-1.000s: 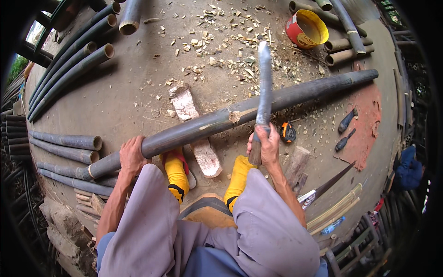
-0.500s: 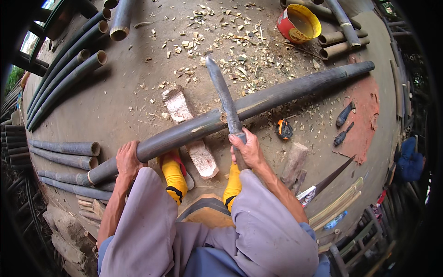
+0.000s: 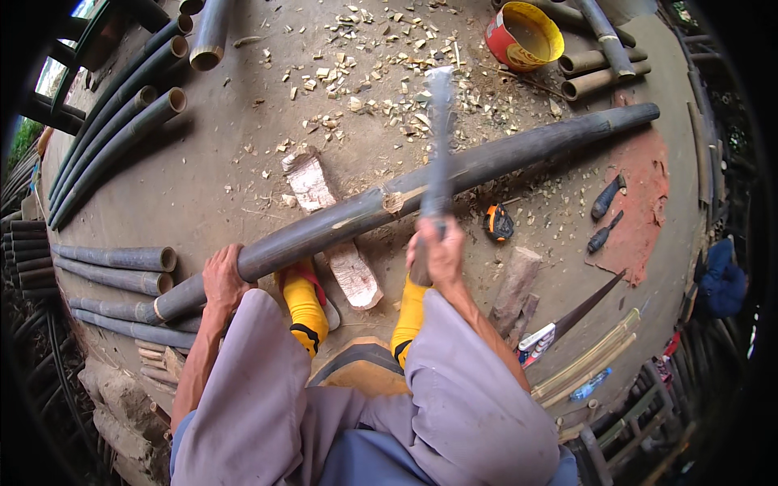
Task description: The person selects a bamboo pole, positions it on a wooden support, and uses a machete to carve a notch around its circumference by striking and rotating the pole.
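Left hand (image 3: 224, 274) at mid-left of frame, back upward, curled and gripping; left forearm (image 3: 201, 356) slants up from lower left, outside left knee (image 3: 258, 316). Right hand (image 3: 442, 251) just right of centre, closed fist-like, blurred; right forearm (image 3: 486, 334) rises leftward past right knee (image 3: 442, 320). Hands well apart; both knees bent, spread.

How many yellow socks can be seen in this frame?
2: one yellow sock right of the left hand, which grips the bamboo pole; a second yellow sock below the right hand, which holds a long-bladed knife. Both are partly hidden; no third shows.
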A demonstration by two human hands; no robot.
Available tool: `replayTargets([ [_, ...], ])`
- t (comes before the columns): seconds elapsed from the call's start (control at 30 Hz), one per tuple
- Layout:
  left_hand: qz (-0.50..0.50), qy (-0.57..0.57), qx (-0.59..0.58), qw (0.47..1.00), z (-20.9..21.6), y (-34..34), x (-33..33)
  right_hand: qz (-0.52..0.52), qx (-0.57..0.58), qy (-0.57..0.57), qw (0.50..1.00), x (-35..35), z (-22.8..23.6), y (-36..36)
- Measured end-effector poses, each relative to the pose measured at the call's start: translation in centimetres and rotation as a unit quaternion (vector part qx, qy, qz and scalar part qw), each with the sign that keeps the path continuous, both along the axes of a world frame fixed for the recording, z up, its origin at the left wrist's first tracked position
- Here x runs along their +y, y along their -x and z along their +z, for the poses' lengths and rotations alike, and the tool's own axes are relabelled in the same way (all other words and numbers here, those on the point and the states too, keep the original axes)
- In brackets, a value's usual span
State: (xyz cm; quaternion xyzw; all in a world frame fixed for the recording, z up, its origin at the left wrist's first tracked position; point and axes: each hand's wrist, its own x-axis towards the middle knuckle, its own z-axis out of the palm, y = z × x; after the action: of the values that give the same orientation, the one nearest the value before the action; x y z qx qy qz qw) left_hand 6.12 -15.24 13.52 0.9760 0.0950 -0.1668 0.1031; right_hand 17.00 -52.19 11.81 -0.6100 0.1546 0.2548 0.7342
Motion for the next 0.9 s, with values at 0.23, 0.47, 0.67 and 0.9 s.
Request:
replayTargets([
  [0.23, 0.003, 0.014, -0.011, 1.000, 0.7, 0.1, 0.0, -0.102, -0.037, -0.013, 0.994, -0.2, 0.5, -1.2],
  [0.47, 0.003, 0.007, -0.011, 1.000, 0.0, 0.3, 0.5, 0.024, -0.003, 0.026, 0.999, -0.1, -0.1, -1.0],
  [0.67, 0.008, 0.004, -0.004, 1.000, -0.2, 0.4, 0.8, 0.110, 0.035, 0.064, 0.991, 0.6, 0.0, 0.1],
  [0.9, 0.001, 0.004, -0.009, 1.000, -0.4, 0.5, 1.1, 0.123, 0.041, 0.032, 0.991, 1.3, -0.4, 1.2],
])
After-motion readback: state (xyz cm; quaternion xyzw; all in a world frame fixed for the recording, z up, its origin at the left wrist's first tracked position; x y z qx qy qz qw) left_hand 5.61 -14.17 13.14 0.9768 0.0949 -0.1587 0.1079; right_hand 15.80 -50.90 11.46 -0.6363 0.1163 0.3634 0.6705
